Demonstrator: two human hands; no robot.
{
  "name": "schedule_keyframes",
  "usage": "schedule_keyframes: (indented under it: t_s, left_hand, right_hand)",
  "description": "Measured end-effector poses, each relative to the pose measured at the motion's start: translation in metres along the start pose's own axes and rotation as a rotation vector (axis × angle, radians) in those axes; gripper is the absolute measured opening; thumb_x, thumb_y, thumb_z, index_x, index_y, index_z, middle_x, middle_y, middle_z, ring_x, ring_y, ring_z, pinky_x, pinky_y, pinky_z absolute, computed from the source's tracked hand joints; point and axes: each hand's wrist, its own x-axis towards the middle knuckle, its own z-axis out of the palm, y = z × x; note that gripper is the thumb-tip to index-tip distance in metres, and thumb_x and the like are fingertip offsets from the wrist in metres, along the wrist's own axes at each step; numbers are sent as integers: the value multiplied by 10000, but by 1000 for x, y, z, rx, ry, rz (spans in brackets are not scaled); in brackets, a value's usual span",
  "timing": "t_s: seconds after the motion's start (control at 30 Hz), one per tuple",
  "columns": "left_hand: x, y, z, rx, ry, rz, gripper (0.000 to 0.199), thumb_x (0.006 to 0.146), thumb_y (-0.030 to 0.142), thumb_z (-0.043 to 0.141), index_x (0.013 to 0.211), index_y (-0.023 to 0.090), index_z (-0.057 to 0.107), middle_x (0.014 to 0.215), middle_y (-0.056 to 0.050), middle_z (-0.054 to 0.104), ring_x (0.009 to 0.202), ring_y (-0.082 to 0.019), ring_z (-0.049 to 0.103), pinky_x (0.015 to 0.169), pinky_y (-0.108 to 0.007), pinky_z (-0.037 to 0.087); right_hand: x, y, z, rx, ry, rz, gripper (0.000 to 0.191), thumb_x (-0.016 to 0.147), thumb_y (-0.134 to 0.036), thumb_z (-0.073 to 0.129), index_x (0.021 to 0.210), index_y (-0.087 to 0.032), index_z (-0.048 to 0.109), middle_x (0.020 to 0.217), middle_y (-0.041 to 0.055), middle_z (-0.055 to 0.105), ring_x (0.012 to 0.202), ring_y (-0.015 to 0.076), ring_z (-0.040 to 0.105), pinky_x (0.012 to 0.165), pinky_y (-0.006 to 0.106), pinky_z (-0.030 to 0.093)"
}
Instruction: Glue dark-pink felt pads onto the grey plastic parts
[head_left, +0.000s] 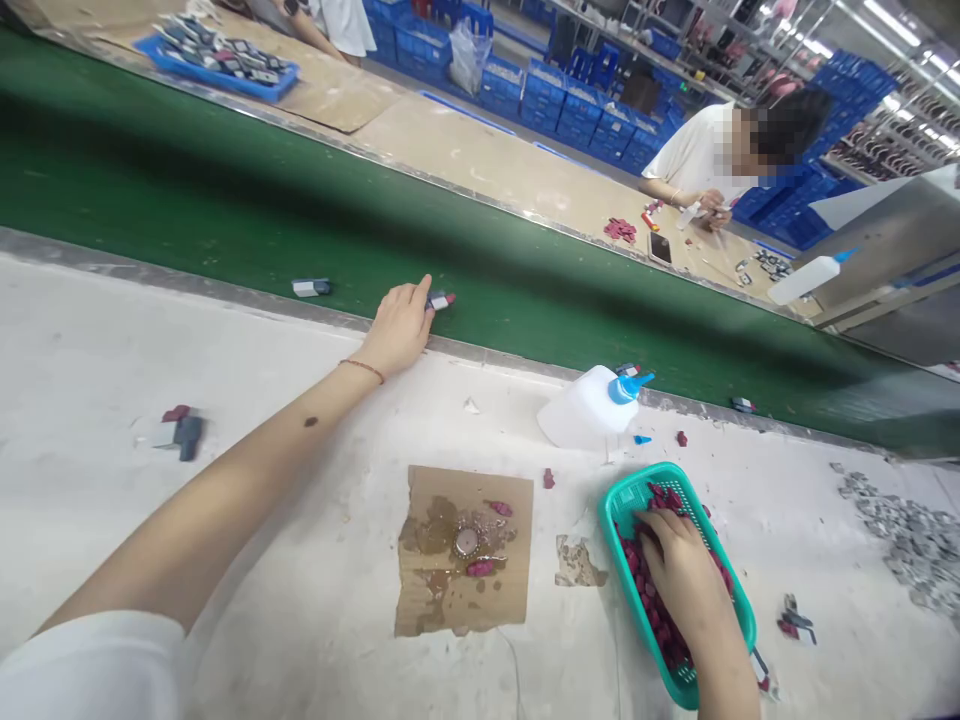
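Observation:
My left hand (401, 325) reaches over the near edge of the green belt (510, 290), with a small grey, white and red part (441, 301) between its thumb and index finger. Inside the teal basket (741, 600), my right hand (675, 560) has bent fingers among dark red pieces (664, 630); whatever its fingertips pinch is hidden. A cardboard square (427, 610) between my arms carries a round metal cap (466, 541), wet glue and two red pieces. Behind the basket a white bottle (581, 410) with a blue nozzle leans over.
More parts lie on the belt, including one (310, 288) left of my hand. Grey pieces (900, 530) are spread at the right, and another part (184, 432) lies at the left. Across the belt, a person (701, 150) works near a phone (660, 248) and a blue tray (277, 90).

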Motion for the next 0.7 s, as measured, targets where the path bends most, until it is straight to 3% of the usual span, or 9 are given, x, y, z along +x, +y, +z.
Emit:
schedule_keyframes:
  t_s: [0.1,0.2,0.3,0.4,0.57,0.7]
  left_hand:
    - [-1,-16,-3,74,13,-15,587,928,295,353,1457,42,393,1466,-246,431,1430,-411,267,1156,-602,162]
    - [-7,-32,-14,127,87,-161,607,913,334,387,1437,29,421,1522,-261,351,1447,-440,205,1155,-629,111]
    - [-9,-42,-22,135,142,-279,627,887,328,429,1427,10,426,1476,-277,403,1414,-464,245,1141,-628,148]
    - [-8,-46,-24,103,174,-310,556,882,291,433,1371,34,494,1367,-265,511,1324,-447,373,1102,-581,262]
    - [-7,-49,-24,27,239,-380,447,854,220,458,1248,39,564,1261,-266,567,1241,-429,441,1062,-568,319]
    - [-11,-43,-28,-261,389,-321,255,903,246,438,1021,143,639,1047,-185,654,1124,-350,551,1031,-499,383]
  right_hand:
    - [-1,10,11,13,-2,4,302,875,-175,423,927,-187,721,971,137,739,916,303,678,842,467,545]
    - [3,19,18,55,-1,-10,277,861,-228,443,879,-207,718,896,124,745,862,302,693,805,458,565]
    - [7,24,21,107,12,1,280,852,-298,458,903,-213,720,892,120,746,858,314,697,793,471,573]
    - [9,23,15,206,33,19,302,860,-380,474,924,-227,726,921,107,749,874,311,701,800,461,576]
    - [4,-2,-10,499,68,188,287,872,-453,545,923,-251,743,1005,78,748,954,276,701,802,374,577]
    - [2,-34,-21,893,140,358,280,835,-475,654,905,-220,746,881,65,741,748,222,698,693,321,581]
